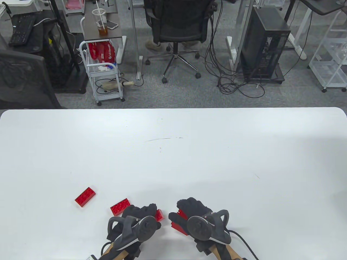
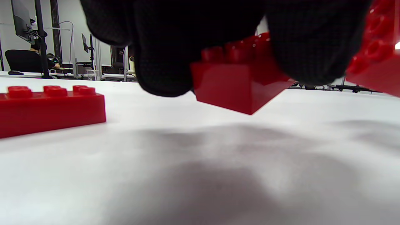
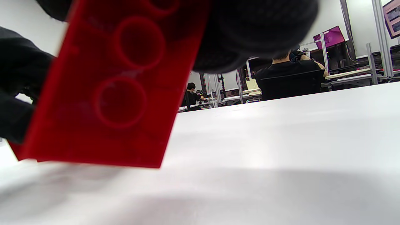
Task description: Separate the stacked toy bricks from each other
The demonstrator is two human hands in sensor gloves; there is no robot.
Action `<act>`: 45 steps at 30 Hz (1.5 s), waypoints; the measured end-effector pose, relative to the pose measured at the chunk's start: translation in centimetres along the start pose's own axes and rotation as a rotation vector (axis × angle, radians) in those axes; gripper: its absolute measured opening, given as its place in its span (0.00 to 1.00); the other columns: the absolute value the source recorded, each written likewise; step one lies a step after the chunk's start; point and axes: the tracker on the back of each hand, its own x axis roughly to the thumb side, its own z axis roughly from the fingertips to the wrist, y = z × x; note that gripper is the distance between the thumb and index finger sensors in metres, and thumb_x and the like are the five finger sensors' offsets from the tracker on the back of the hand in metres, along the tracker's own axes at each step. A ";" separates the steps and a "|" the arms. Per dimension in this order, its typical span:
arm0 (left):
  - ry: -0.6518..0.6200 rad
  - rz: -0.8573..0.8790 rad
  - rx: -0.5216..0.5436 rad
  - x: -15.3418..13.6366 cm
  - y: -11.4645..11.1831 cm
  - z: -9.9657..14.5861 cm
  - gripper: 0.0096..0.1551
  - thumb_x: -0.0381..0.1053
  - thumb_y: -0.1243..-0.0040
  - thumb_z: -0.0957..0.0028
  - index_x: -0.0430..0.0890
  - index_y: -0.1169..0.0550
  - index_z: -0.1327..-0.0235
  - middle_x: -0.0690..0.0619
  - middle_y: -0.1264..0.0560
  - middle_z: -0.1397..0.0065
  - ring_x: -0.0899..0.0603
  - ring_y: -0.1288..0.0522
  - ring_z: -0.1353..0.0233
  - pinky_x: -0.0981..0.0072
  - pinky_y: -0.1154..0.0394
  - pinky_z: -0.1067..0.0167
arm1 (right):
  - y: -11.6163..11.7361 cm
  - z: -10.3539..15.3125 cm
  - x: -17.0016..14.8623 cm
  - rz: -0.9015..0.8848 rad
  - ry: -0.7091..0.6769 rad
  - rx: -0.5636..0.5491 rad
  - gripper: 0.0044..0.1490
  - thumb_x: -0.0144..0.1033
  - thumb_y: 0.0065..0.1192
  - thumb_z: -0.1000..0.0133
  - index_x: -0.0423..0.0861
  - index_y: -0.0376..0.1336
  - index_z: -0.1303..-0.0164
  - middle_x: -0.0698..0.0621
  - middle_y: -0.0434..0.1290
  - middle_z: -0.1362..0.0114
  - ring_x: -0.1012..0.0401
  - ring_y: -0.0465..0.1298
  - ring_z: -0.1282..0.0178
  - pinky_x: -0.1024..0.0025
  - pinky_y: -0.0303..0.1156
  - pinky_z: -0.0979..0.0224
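Note:
My left hand (image 1: 141,214) grips a red toy brick (image 1: 159,215) just above the white table (image 1: 173,151), near its front edge. In the left wrist view that brick (image 2: 240,81) hangs tilted between my gloved fingers (image 2: 168,47). My right hand (image 1: 193,210) holds another red brick (image 1: 179,227) a short way to the right. In the right wrist view that brick (image 3: 115,90) shows its hollow underside, tilted, close above the table. The two held bricks are apart. Two loose red bricks lie on the table to the left, one (image 1: 120,207) close to my left hand and one (image 1: 85,197) farther left.
The nearer loose brick (image 2: 47,107) lies flat at the left of the left wrist view. Beyond the table's far edge stand an office chair (image 1: 179,24), a white cart (image 1: 104,70) and a computer tower (image 1: 264,43).

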 end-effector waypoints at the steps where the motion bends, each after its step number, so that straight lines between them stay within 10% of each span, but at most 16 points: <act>1: 0.003 -0.011 -0.010 0.0 -0.1 -0.1 0.42 0.69 0.33 0.61 0.52 0.19 0.32 0.54 0.14 0.37 0.46 0.13 0.45 0.48 0.27 0.30 | 0.0 0.0 0.0 0.000 0.001 -0.002 0.41 0.68 0.44 0.40 0.46 0.66 0.35 0.44 0.75 0.43 0.57 0.81 0.56 0.68 0.83 0.61; 45: 0.039 -0.218 -0.142 1.1 -1.2 -0.5 0.42 0.70 0.35 0.64 0.55 0.18 0.34 0.56 0.15 0.36 0.46 0.15 0.42 0.47 0.28 0.28 | -0.1 0.1 -0.3 -0.003 0.011 -0.020 0.41 0.68 0.44 0.41 0.46 0.66 0.34 0.45 0.75 0.42 0.57 0.81 0.55 0.68 0.83 0.60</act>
